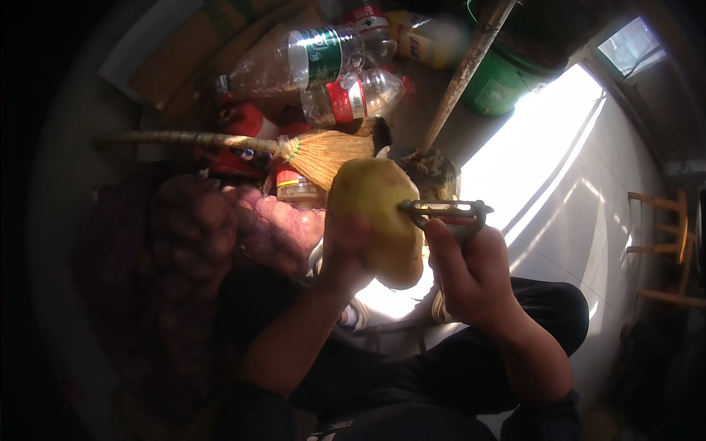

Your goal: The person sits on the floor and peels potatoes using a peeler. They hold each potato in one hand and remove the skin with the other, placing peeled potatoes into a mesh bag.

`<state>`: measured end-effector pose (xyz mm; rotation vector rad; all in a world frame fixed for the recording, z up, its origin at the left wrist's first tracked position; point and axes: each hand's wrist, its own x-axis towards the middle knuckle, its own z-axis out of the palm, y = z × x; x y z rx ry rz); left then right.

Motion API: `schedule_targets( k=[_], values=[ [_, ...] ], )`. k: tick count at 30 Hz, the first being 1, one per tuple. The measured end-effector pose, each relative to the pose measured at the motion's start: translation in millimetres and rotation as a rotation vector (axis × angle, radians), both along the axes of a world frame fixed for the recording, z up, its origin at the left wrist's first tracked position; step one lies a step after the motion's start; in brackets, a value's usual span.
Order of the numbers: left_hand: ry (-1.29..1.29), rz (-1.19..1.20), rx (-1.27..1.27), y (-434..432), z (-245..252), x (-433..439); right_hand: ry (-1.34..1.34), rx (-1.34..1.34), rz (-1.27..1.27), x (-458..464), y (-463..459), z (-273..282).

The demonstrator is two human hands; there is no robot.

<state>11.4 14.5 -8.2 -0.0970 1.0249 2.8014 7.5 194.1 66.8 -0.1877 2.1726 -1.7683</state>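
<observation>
My left hand [347, 248] holds a large, smooth yellow potato [375, 215] upright from its left side and underneath. In my right hand [474, 264] is a metal Y-shaped peeler [447, 209], with its blade lying crosswise. The blade's left end touches or nearly touches the potato's right side; I cannot tell which. My right thumb presses along the peeler's frame, and its handle is hidden in my fist. Both hands are above my dark-trousered lap, with sunlit floor between my shoes.
Mesh sacks of round produce [193, 220] lie at left. A straw broom [325, 151] rests before several plastic bottles [325, 52]. A worn pole [469, 71] slants beside a green bucket [496, 82]. At far right stands a wooden chair [662, 248].
</observation>
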Motion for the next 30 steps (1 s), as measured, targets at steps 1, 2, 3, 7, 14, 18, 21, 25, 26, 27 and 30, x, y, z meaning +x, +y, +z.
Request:
schedule_targets(
  k=[1,2,3,7,14,18,21,25,26,27,30],
  values=[
    [-0.023,-0.008,0.013,-1,0,1,-0.125,-0.092,0.020,-2,2,0],
    [-0.050,-0.059,-0.020,-2,-1,2,-0.247,-0.186,0.039,-6,4,0],
    [-0.079,-0.108,-0.056,-4,0,4,-0.363,-0.302,0.066,-9,8,0],
    [-0.163,-0.209,0.024,-10,-1,3,-0.677,-0.896,0.134,-19,23,0],
    [-0.016,-0.163,0.181,-10,0,1,-0.115,-0.336,0.019,-3,13,-8],
    [-0.012,-0.087,0.082,-9,2,2,-0.064,-0.176,0.012,-1,10,-4],
    [-0.002,-0.070,0.085,-8,2,1,-0.027,-0.126,-0.006,-2,9,-2],
    [0.017,-0.087,0.114,-7,4,-1,-0.026,-0.135,-0.024,-1,8,-4],
    [0.015,-0.079,0.115,-6,5,0,-0.039,-0.153,-0.028,-1,7,-5],
    [0.013,-0.070,0.115,-5,6,-1,-0.069,-0.177,-0.028,-1,8,-6],
    [-0.002,-0.046,0.115,-3,7,-3,-0.095,-0.271,-0.051,-1,7,-8]
  ],
)
